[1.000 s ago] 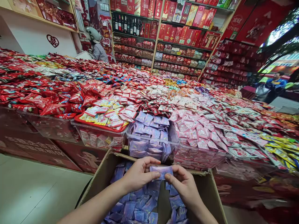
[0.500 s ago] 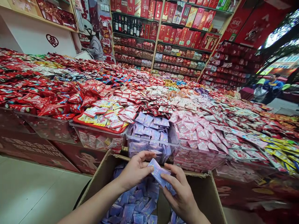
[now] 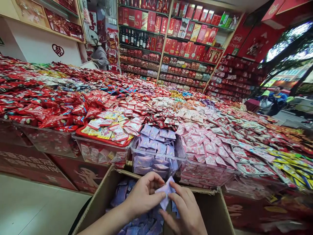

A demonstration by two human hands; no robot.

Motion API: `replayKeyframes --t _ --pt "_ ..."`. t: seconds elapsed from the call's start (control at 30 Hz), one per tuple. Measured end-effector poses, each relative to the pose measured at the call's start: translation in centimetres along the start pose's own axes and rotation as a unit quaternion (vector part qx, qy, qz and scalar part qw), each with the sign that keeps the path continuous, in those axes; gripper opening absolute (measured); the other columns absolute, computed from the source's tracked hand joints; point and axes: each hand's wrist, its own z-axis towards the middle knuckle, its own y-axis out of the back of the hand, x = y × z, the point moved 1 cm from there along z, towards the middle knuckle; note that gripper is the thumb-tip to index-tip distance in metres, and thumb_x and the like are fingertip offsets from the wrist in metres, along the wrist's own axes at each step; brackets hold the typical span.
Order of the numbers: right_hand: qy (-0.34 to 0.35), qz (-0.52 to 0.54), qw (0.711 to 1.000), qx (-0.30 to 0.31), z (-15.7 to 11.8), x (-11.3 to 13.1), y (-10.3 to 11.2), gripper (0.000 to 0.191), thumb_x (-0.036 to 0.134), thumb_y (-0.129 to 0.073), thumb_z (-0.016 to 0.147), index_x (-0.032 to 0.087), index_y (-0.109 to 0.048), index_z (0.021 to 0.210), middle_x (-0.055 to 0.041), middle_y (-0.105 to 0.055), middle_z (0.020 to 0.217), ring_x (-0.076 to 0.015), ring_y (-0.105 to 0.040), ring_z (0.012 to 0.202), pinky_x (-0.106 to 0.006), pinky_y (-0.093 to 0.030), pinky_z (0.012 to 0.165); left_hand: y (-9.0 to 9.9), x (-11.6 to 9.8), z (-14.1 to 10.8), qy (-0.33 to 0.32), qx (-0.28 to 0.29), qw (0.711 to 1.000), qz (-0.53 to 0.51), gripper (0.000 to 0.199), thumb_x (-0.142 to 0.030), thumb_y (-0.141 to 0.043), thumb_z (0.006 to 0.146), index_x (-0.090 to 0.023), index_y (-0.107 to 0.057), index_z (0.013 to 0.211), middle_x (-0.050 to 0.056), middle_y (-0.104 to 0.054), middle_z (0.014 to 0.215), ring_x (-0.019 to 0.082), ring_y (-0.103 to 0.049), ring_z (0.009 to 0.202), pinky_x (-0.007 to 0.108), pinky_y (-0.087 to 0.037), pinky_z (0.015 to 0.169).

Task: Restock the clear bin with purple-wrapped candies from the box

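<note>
Both my hands are over an open cardboard box (image 3: 104, 189) that holds many purple-blue packets (image 3: 143, 225). Between my fingers is a small light purple packet (image 3: 165, 193). My left hand (image 3: 144, 195) pinches its left side with the thumb. The fingers of my right hand (image 3: 184, 204) close on its right side. Just beyond the box stands a clear plastic bin (image 3: 182, 155) with similar purple packets (image 3: 156, 147) stacked in rows.
Bins of pink packets (image 3: 205, 143) and a red-rimmed bin (image 3: 80, 132) of yellow and white packets flank the purple one. Red packets (image 3: 58, 120) lie at the left. Shelves (image 3: 168, 26) rise behind, and a person (image 3: 99, 55) is at the back left.
The packet between my hands has turned more upright, and my hands have shifted slightly lower. The camera view has tilted up a little.
</note>
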Motion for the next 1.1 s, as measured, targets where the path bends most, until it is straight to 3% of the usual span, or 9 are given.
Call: replayKeyframes --t 0.1,0.2,0.3,0.37,0.47,0.57,0.63,0.97,1.1 --pt "0.009 0.034 0.999 0.013 0.3 0.0 0.4 0.019 0.012 -0.052 0.069 0.015 -0.049 0.088 -0.0144 -0.057 0.1 -0.0204 -0.054 0.083 -0.033 -0.046 0.066 -0.1 -0.4 -0.6 -0.016 0.033 0.999 0.005 0.014 -0.024 -0.059 0.072 -0.015 -0.051 0.08 0.0 -0.054 0.073 0.012 -0.051 0.068 0.023 -0.041 0.064" --pt "-0.003 0.079 0.997 0.021 2.0 -0.3 2.6 0.018 0.009 -0.049 0.07 0.017 -0.048 0.086 -0.01 -0.059 0.093 -0.0171 -0.056 0.083 -0.028 -0.047 0.067 0.4 -0.7 -0.7 -0.054 0.006 0.998 -0.011 0.017 -0.031 -0.052 0.078 -0.015 -0.052 0.085 0.001 -0.055 0.072 0.012 -0.052 0.067 0.024 -0.041 0.063" --pt "0.016 0.042 0.999 0.012 5.7 -1.1 5.2 0.019 0.009 -0.051 0.071 0.019 -0.047 0.086 -0.0087 -0.059 0.097 -0.0169 -0.055 0.088 -0.028 -0.046 0.072 1.0 -0.6 -0.4 -0.05 -0.018 0.999 -0.001 0.018 -0.032 -0.05 0.079 -0.016 -0.052 0.085 0.001 -0.054 0.07 0.012 -0.053 0.064 0.024 -0.041 0.06" --pt "0.014 -0.02 0.999 0.048 9.0 -2.2 6.1 0.012 0.011 -0.05 0.072 0.019 -0.048 0.081 -0.0085 -0.059 0.096 -0.0188 -0.054 0.089 -0.03 -0.043 0.074 1.1 -0.4 -0.2 -0.043 -0.022 0.998 0.039 0.018 -0.032 -0.051 0.078 -0.015 -0.052 0.084 0.001 -0.054 0.067 0.012 -0.052 0.063 0.023 -0.041 0.06" --pt "-0.026 -0.096 0.977 0.191 13.7 -4.6 5.1 0.004 0.016 -0.049 0.071 0.018 -0.048 0.074 -0.0048 -0.059 0.078 -0.0175 -0.054 0.074 -0.027 -0.041 0.064 1.0 -0.3 -0.2 -0.049 -0.023 0.992 0.114 0.016 -0.03 -0.051 0.078 -0.015 -0.054 0.082 0.001 -0.054 0.064 0.013 -0.051 0.061 0.023 -0.041 0.059" --pt "-0.004 -0.171 0.922 0.348 16.5 -6.8 2.6 0.008 0.019 -0.049 0.07 0.017 -0.05 0.078 -0.0035 -0.059 0.075 -0.0153 -0.053 0.069 -0.023 -0.037 0.057 0.8 -0.3 -0.5 -0.074 -0.033 0.979 0.189 0.015 -0.027 -0.05 0.077 -0.013 -0.055 0.078 0.002 -0.054 0.062 0.013 -0.051 0.06 0.023 -0.04 0.057" --pt "0.019 -0.213 0.886 0.41 17.1 -7.6 1.2 0.012 0.017 -0.049 0.068 0.016 -0.053 0.079 -0.0055 -0.06 0.078 -0.0164 -0.055 0.072 -0.022 -0.035 0.056 0.7 -0.4 -0.6 -0.092 -0.042 0.969 0.227 0.014 -0.025 -0.05 0.077 -0.013 -0.056 0.077 0.002 -0.055 0.063 0.013 -0.051 0.06 0.022 -0.04 0.058" --pt "0.046 -0.218 0.814 0.537 17.4 -7.7 -0.6 0.017 0.02 -0.057 0.059 0.015 -0.065 0.073 -0.0089 -0.066 0.079 -0.02 -0.06 0.069 -0.023 -0.037 0.052 0.7 -1.1 -0.8 -0.133 -0.044 0.945 0.294 0.012 -0.019 -0.05 0.075 -0.013 -0.06 0.074 0.003 -0.06 0.068 0.013 -0.054 0.065 0.02 -0.04 0.062" --pt "0.026 -0.214 0.812 0.542 18.7 -7.6 -0.9 0.021 0.028 -0.061 0.061 0.016 -0.066 0.078 -0.0071 -0.067 0.074 -0.0195 -0.06 0.066 -0.023 -0.039 0.051 0.7 -1.1 -0.6 -0.133 -0.045 0.944 0.3 0.012 -0.02 -0.05 0.075 -0.014 -0.06 0.075 0.003 -0.061 0.068 0.013 -0.054 0.065 0.02 -0.04 0.062"
